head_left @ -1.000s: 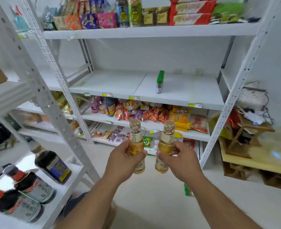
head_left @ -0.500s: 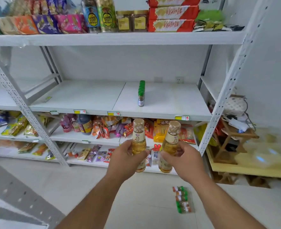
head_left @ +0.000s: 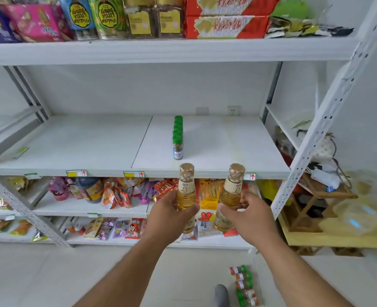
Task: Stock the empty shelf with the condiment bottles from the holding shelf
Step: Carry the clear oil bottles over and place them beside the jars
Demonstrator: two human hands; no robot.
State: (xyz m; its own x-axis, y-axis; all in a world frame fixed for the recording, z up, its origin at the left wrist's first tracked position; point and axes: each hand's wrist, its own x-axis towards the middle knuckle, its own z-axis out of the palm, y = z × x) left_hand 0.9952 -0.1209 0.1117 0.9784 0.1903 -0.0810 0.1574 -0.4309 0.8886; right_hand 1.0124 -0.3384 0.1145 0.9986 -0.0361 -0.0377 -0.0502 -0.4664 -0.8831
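- Head view: two amber condiment bottles are held upright side by side, in front of and just below the front edge of the middle shelf (head_left: pixel 205 149).
- The left bottle (head_left: pixel 186 187) is grasped round its lower body by the left hand (head_left: pixel 168 214), fingers and thumb curled about it; its gold-wrapped cap stands clear above the hand.
- The right bottle (head_left: pixel 230 191) is grasped the same way by the right hand (head_left: pixel 247 218), tilted slightly to the right, with its base showing beside the palm.
- The two bottles are near each other but apart, with a gap between them.
- On the middle shelf a row of small green-capped jars (head_left: pixel 178 138) runs front to back near the centre seam; the rest of that board is bare white.
- The top shelf (head_left: pixel 161 50) carries snack bags, yellow-labelled jars and red boxes.
- The lower shelves (head_left: pixel 90 209) hold snack packets and a dark bottle.
- On the floor (head_left: pixel 94 273) by the right forearm lies a pack of small jars (head_left: pixel 244 284) with green caps, on its side.
- To the right stands a wooden stool (head_left: pixel 316 202) on a yellow platform (head_left: pixel 338 238), with cables and clutter on it.
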